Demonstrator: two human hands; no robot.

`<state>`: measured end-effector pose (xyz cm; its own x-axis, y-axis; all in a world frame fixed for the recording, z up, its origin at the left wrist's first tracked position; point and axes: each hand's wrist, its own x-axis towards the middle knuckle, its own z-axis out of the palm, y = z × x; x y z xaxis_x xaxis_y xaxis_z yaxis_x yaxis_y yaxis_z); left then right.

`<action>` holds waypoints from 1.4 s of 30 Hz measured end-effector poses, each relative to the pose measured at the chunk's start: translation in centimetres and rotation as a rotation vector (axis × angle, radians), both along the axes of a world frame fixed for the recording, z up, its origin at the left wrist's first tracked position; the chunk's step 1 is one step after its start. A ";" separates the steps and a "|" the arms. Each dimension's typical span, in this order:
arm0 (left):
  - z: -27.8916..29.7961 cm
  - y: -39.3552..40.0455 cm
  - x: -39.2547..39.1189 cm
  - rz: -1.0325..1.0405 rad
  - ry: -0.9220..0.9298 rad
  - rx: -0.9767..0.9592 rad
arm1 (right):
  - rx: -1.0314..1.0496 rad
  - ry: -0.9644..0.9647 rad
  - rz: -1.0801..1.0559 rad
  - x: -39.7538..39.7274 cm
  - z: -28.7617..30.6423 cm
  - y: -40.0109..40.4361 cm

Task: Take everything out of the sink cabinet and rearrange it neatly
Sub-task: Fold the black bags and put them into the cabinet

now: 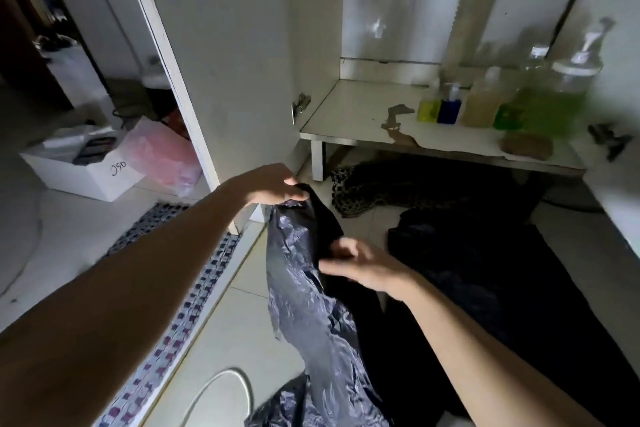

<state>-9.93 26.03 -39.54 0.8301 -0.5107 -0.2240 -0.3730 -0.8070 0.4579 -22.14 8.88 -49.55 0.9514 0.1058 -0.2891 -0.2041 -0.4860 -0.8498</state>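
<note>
Your left hand [273, 185] pinches the bag's [304, 288] top and your right hand [360, 263] grips its middle; next, fold it flat, then shelve it.

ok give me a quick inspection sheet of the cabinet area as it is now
surface: cabinet shelf bare at left, its coating peeled near the front edge
job's things: bottles lined up at shelf's right; black plastic bag held up over the floor
clutter: brown scrap on shelf; dark cloth on floor
grippers: left hand pinches the bag's top; right hand grips its side
cables: white hose looped on floor
surroundings: open cabinet door; white box and pink bag behind it; patterned mat
</note>
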 end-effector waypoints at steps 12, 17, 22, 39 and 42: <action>0.4 -0.9 -1.7 -0.182 0.219 -0.284 | -0.432 -0.439 -0.010 4.3 5.5 -3.0; -1.6 1.6 -0.9 -0.025 0.397 -0.139 | -0.132 -0.563 -0.271 4.9 5.6 -2.6; 0.0 2.4 0.4 -0.070 0.177 -0.008 | -0.101 -0.611 -0.541 5.0 5.4 -3.3; 13.2 -0.1 -3.1 -0.049 -0.402 0.151 | -0.321 -0.641 -0.150 2.6 11.7 -2.6; 14.5 -2.0 -4.3 -0.104 -0.472 0.099 | -0.365 -0.857 -0.154 2.3 13.7 -1.2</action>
